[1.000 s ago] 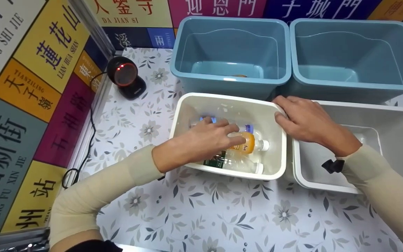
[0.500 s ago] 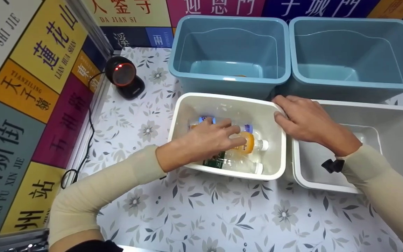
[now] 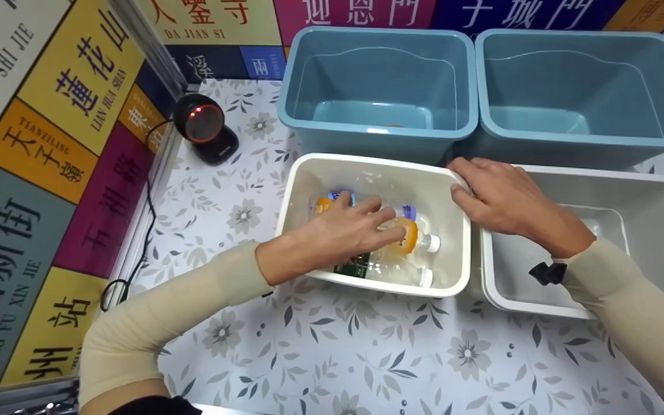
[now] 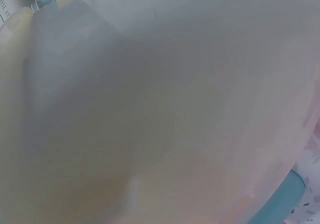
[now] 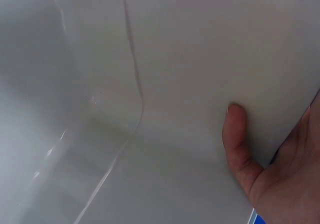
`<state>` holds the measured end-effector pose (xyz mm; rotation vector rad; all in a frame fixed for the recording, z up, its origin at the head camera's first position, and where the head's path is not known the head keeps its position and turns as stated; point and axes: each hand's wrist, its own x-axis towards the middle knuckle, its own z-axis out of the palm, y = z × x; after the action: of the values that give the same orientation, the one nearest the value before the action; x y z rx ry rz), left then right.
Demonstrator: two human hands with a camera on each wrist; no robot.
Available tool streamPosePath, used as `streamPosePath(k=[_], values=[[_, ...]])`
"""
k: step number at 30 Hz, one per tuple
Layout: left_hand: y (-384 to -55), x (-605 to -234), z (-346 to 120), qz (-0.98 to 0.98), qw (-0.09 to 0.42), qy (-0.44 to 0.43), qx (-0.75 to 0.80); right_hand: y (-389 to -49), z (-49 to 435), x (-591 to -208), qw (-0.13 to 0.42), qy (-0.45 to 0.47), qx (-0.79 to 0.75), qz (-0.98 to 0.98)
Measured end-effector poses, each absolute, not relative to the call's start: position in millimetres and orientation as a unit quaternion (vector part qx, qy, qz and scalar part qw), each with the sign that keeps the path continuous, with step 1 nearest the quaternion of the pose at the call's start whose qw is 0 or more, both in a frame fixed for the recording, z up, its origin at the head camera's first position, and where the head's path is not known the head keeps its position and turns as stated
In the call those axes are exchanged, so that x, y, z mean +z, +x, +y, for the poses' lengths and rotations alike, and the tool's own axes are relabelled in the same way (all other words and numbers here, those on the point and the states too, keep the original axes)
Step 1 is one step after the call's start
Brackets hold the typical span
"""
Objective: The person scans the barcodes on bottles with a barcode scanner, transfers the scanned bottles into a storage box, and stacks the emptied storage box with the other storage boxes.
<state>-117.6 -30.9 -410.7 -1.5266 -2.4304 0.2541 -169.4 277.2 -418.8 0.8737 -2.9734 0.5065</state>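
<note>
My left hand [image 3: 349, 227] reaches down into a small white bin [image 3: 436, 199] holding several plastic bottles. Its fingers are spread over them, and the thumb overlaps a bottle with an orange label and white cap [image 3: 406, 245]; I cannot tell whether the hand grips it. Nearer the front rim lies a clear bottle with a dark green label [image 3: 392, 270]. A purple cap [image 3: 408, 212] and a blue label [image 3: 340, 197] show behind the fingers. My right hand [image 3: 499, 199] grips the bin's right back corner; its thumb [image 5: 235, 134] shows in the right wrist view. The left wrist view shows mostly a blurred pale surface.
Right of the white bin stands a larger light grey bin [image 3: 585, 311]. Two blue bins [image 3: 303, 115] [image 3: 591, 138] stand behind, the left one with something orange inside. A black scanner [image 3: 205, 127] with a cable [image 3: 152, 202] is at the left, by the printed wall panel [image 3: 78, 155].
The orange-labelled bottle has shifted very slightly, its cap a little toward me. More of an orange item shows left of my left fingers. My right hand has stayed on the bin's corner.
</note>
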Motion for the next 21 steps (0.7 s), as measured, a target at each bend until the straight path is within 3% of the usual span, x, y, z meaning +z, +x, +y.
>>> streamPosePath(k=[13,21], values=[[-117.4,-386.8,-38.6,-0.843,0.152,-0.51,0.074,-169.7,278.5,-418.9,0.014,0.282,0.16,-0.946],[-113.0,-380.3,-48.7,-0.842,0.19,-0.501,0.06,-169.7,278.0,-418.5,0.011,0.279,0.158,-0.947]])
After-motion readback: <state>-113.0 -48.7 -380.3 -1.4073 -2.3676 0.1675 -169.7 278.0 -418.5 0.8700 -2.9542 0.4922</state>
